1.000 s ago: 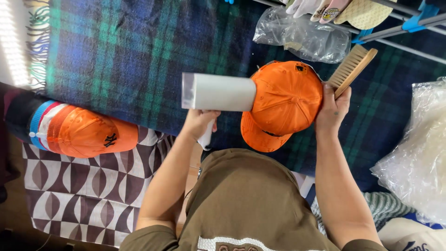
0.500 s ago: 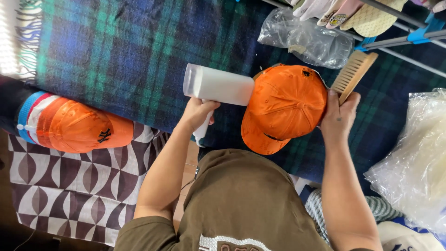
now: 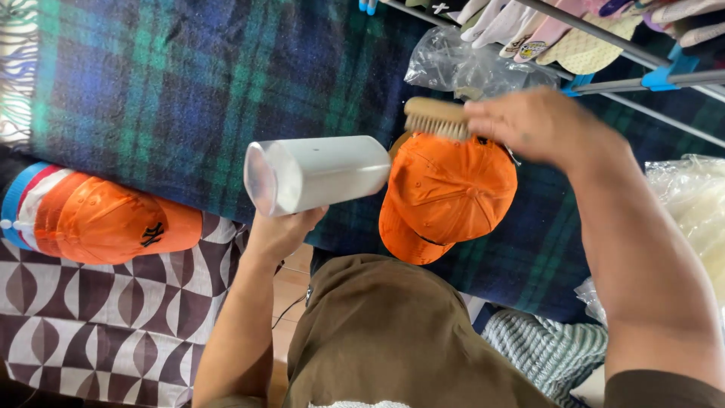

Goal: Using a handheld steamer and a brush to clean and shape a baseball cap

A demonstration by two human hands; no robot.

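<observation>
While left fingers [image 3: 283, 230] clasp a smooth white cylinder [image 3: 317, 174], right fingers [image 3: 529, 121] grip a bristly wooden brush [image 3: 436, 117] — on a rounded orange cap [image 3: 445, 196].

A dark plaid blanket [image 3: 151, 91] covers the surface beneath a metal rack [image 3: 642, 57]

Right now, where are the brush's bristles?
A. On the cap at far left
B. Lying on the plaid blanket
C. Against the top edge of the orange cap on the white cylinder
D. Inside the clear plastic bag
C: the right hand holds the brush, bristles meeting the orange cap mounted on the white cylinder held by the left hand.
</observation>
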